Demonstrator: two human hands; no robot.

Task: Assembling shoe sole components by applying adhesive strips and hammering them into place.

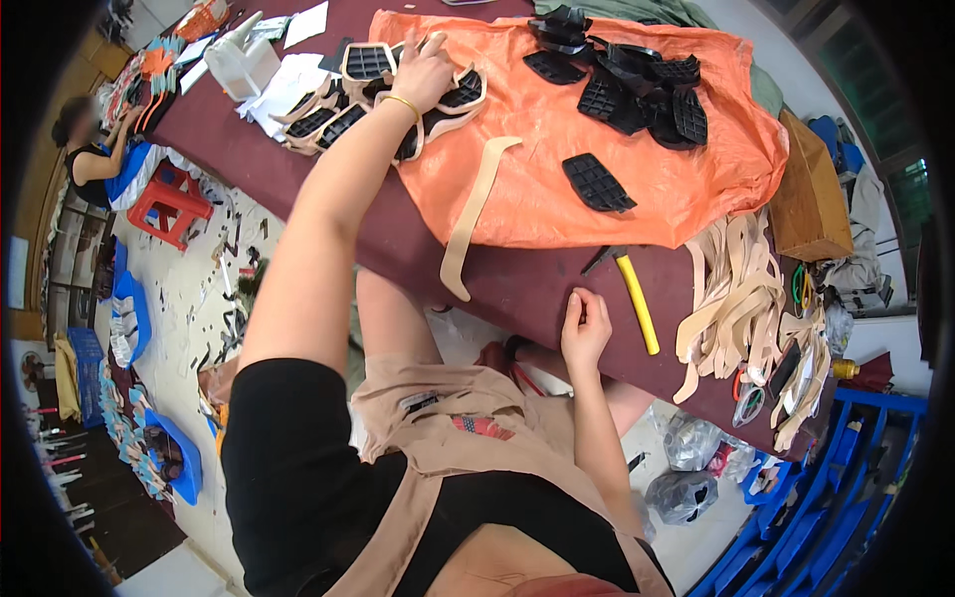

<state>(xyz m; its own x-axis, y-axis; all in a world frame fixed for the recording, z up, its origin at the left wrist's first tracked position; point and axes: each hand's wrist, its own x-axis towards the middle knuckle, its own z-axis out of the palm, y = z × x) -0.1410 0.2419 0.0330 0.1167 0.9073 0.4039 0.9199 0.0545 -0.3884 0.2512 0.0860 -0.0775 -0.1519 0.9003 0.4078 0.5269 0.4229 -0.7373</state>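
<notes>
My left hand (pixel 423 78) reaches across the table onto a pile of black grid-patterned pads with beige strips around their edges (pixel 343 127). Its fingers are apart over the pads at the pile's far side; the undersides of the fingers are hidden. Close to the table's front edge, my right hand (pixel 585 333) has its fingers curled in, with nothing visible in them. To its right lies a hammer with a yellow handle (pixel 637 303). A loose curved beige strip (pixel 475 214) lies between my hands, partly on the orange sheet (pixel 477 60). One bare black grid pad (pixel 598 183) lies separately on that sheet.
More black pads (pixel 637 85) are heaped on the sheet's far side. Beige strips (pixel 731 298) cover the right end of the dark red table (pixel 537 289), near scissors (pixel 748 403) and a wooden box (pixel 811 189). A white container (pixel 244 62) stands far left. Another person (pixel 95 159) sits beyond a red stool (pixel 169 204).
</notes>
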